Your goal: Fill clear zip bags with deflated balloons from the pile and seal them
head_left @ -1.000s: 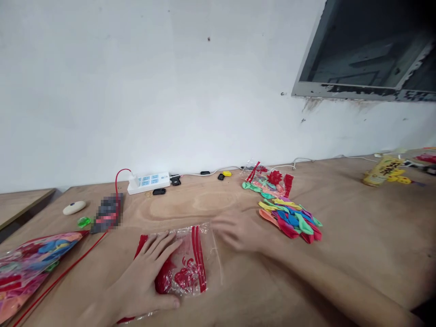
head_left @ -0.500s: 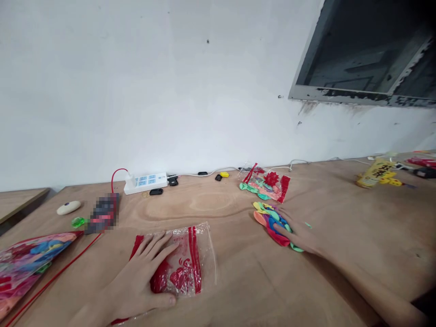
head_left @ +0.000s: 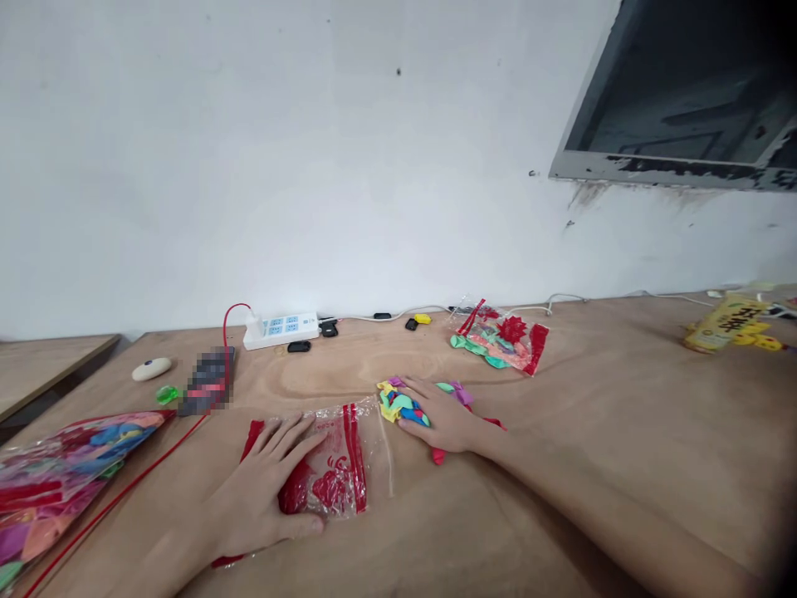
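My left hand [head_left: 267, 482] lies flat with spread fingers on a clear plastic bag [head_left: 333, 465] with red print, at the lower left of centre. To the right of the bag's open-looking edge, my right hand [head_left: 442, 415] is over a bunch of coloured balloons [head_left: 397, 404], its fingers curled round them against the table. Yellow, blue, green, purple and red pieces stick out around the fingers. Behind it lies another printed bag [head_left: 514, 336] with green and orange balloons in it.
A full balloon bag [head_left: 68, 473] sits at the left, beside a red cable [head_left: 143, 477]. Farther back are a blurred-out phone [head_left: 208, 382], a white oval object [head_left: 152, 369] and a power strip [head_left: 290, 329]. A yellow packet [head_left: 722, 324] stands at the right.
My right hand has moved left with the balloons, close to the clear bag. My left hand stays on that bag. The view has shifted slightly left.
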A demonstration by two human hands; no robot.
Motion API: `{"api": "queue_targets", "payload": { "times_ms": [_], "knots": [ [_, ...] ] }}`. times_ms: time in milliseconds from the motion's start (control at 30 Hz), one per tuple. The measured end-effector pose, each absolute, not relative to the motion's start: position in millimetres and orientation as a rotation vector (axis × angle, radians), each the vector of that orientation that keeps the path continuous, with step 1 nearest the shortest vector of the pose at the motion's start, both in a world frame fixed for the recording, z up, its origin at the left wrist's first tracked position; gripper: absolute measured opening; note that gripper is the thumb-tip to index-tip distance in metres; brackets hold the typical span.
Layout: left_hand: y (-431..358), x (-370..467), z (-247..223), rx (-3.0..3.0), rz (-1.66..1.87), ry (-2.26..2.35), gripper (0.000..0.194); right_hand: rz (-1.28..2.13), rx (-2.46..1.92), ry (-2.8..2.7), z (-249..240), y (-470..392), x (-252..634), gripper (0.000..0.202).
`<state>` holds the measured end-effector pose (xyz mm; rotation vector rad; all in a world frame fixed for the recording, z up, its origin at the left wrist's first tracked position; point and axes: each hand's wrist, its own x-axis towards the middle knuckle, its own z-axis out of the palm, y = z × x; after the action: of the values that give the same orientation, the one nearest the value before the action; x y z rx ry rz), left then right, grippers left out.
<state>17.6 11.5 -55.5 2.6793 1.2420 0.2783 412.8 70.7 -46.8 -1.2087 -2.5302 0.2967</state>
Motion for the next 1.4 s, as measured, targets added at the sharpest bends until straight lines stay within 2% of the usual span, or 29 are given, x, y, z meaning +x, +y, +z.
{"api": "queue_targets", "payload": {
  "times_ms": [167, 333, 500, 700, 800, 900, 1033, 1233, 1400],
  "knots": [
    [13, 14, -45, 2.63, 0.224, 1.308, 0.105, 0.299, -1.05, -2.592, -50, 100, 379, 0.075],
    [13, 14, -29, 2.522, 0.094, 1.397, 0.108, 0.181, -1.07, -2.595, -45, 129, 374, 0.061],
    [16, 3, -36, 2.53, 0.108, 1.389, 0.108, -0.006, -1.276, -2.508, -21, 133, 403, 0.068],
    [18, -2, -46, 2.563, 0.218, 1.377, 0.108, -0.058, -1.35, -2.521, -9, 94, 469, 0.074],
    [18, 1, -42, 2.543, 0.186, 1.376, 0.108, 0.012, -1.327, -2.593, -24, 71, 499, 0.089],
    [18, 4, -37, 2.521, 0.155, 1.386, 0.11, 0.138, -1.42, -2.6, -46, 56, 512, 0.095],
    [18, 5, -34, 2.522, 0.172, 1.371, 0.108, 0.219, -1.437, -2.583, -60, 56, 497, 0.092],
    [17, 3, -35, 2.507, 0.171, 1.378, 0.109, 0.329, -1.271, -2.553, -55, 86, 445, 0.079],
    [18, 1, -39, 2.524, 0.177, 1.373, 0.109, 0.408, -1.185, -2.525, -54, 118, 412, 0.077]
  ]
}}
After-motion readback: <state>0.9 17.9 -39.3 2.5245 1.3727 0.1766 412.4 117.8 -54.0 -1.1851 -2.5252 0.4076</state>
